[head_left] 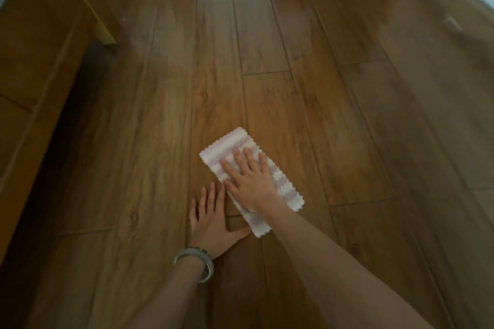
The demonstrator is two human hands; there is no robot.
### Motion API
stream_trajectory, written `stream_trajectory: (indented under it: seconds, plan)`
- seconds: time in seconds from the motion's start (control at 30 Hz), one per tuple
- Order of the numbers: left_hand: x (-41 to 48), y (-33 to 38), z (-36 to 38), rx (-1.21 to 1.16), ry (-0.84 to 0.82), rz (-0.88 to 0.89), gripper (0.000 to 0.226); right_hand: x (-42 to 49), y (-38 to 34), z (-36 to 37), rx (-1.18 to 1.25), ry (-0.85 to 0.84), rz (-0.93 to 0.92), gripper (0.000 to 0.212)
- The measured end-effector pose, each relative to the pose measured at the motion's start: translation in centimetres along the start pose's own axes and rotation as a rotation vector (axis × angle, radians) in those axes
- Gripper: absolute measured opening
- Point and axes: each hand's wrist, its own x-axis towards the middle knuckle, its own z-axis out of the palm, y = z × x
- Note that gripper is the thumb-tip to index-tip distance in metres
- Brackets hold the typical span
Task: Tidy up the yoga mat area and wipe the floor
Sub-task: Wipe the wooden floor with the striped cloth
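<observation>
Right hand (250,179): laid flat, palm down, fingers straight and slightly spread, pressing on the cloth (232,143). Nothing is gripped. The cloth lies directly beneath this hand, extending past the fingertips on the far side and past the wrist on the near side.

Left hand (211,218): flat on the floor (347,115), fingers straight, just beside the cloth's left edge. The thumb reaches toward the cloth's near end; the frame is too soft to say whether it touches.

Cloth: folded into a long rectangle, white with pale purple stripes, nubby weave, zigzag edges. It lies diagonally across the boards.

A pale rounded bracelet (193,259) sits on the left wrist.

Floor: brown wood-grain planks with visible seams. A wooden furniture panel (40,48) stands along the left.
</observation>
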Motion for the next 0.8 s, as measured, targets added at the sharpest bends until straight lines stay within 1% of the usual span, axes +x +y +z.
stream_trajectory:
  seconds: [0.07, 0.1, 0.17, 0.3, 0.4, 0.5, 0.6, 0.7, 0.8]
  plan:
    - [0.0, 0.0, 0.0, -0.021, 0.007, -0.002, 0.127, 1.2, 1.7, -0.9, -0.04, -0.01, -0.063, 0.055]
    - [-0.1, -0.1, 0.0, -0.036, 0.007, -0.001, 0.123, 1.7, 3.2, -1.2, -0.045, -0.008, -0.048, 0.054]
    - [0.0, -0.2, -0.2, -0.048, -0.009, -0.001, 0.122, 2.2, 7.2, -2.0, -0.021, 0.005, 0.068, 0.055]
    - [0.0, 0.0, -0.3, -0.041, -0.058, -0.01, 0.13, 0.9, 16.1, -3.1, -0.001, -0.005, 0.301, 0.056]
    - [0.1, -0.1, -0.3, -0.048, -0.058, -0.022, 0.128, -1.3, 20.3, -3.3, 0.002, 0.028, 0.367, 0.059]
    - [-0.1, 0.1, -0.8, -0.018, -0.067, -0.034, 0.123, -3.1, 22.2, -2.9, -0.008, 0.053, 0.378, 0.061]
    - [-0.2, 0.7, -2.5, -0.041, -0.117, -0.113, 0.114, -4.0, 23.2, -2.6, -0.005, 0.067, 0.393, 0.06]
    - [-0.3, 2.3, -5.6, -0.044, -0.098, -0.206, 0.108, -4.2, 23.7, -2.7, 0.011, 0.108, 0.357, 0.057]
    - [0.2, 3.4, -8.9, -0.034, -0.076, -0.241, 0.1, -4.3, 23.6, -2.6, 0.019, 0.113, 0.349, 0.061]
